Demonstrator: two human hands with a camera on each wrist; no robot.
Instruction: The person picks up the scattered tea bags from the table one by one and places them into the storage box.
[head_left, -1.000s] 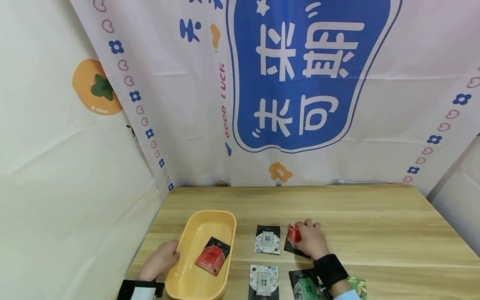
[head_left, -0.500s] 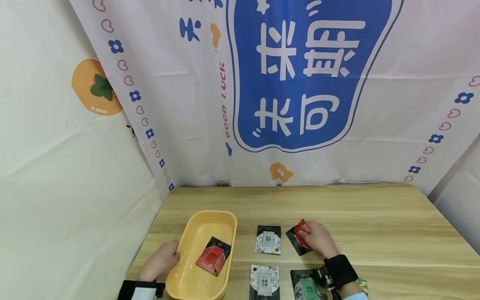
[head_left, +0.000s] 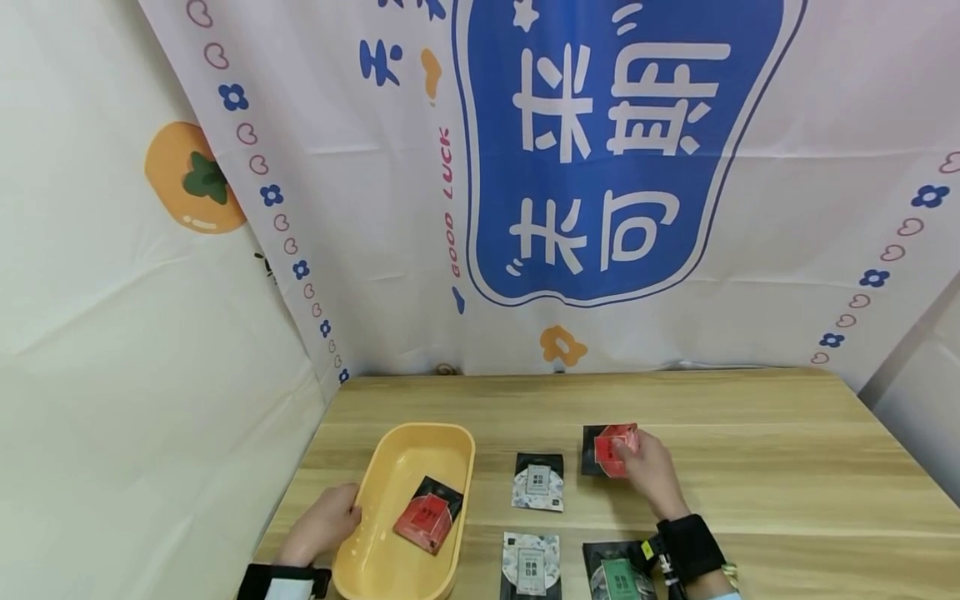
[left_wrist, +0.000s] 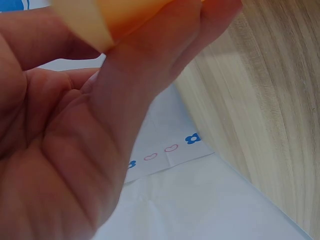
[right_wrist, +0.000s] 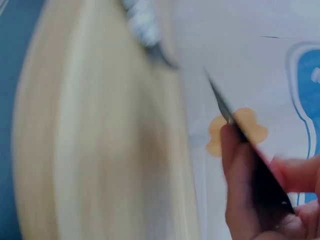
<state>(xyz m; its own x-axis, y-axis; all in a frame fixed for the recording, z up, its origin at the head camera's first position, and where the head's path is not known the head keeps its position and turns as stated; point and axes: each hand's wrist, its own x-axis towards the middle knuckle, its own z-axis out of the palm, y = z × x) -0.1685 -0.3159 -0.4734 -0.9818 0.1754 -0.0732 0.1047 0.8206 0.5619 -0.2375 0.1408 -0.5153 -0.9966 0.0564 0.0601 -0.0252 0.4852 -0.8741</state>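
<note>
1. red-and-black sachet (head_left: 606, 450), single piece: now raised above the wood-grain table (head_left: 795, 467), beyond and to the right of the upper black-and-white sachet (head_left: 537, 480). half a second ago it was aslant and nearer the person; its edges now run roughly square to the table. remaining entries, left to right.
2. left hand (head_left: 322, 521): thumb and fingers grasping the left rim of the yellow plastic tray (head_left: 378, 533); hold unchanged.
3. second red-and-black sachet (head_left: 430, 514): inside the tray, lying aslant towards its right wall; unmoved.
4. lower black-and-white sachet (head_left: 531, 565): on the table, white end away from the person, near end cut off by the view.
5. upper black-and-white sachet: on the table, black end away; unmoved.
6. green-labelled black sachet (head_left: 618, 575): on the table, part hidden by the black wrist band (head_left: 688, 546) and its fittings.
7. right hand (head_left: 652, 477): sachet pinched between thumb and fingers, seen edge-on in the right wrist view. judged result: pick-up complete, piece fully off the table, outside the tray.
</note>
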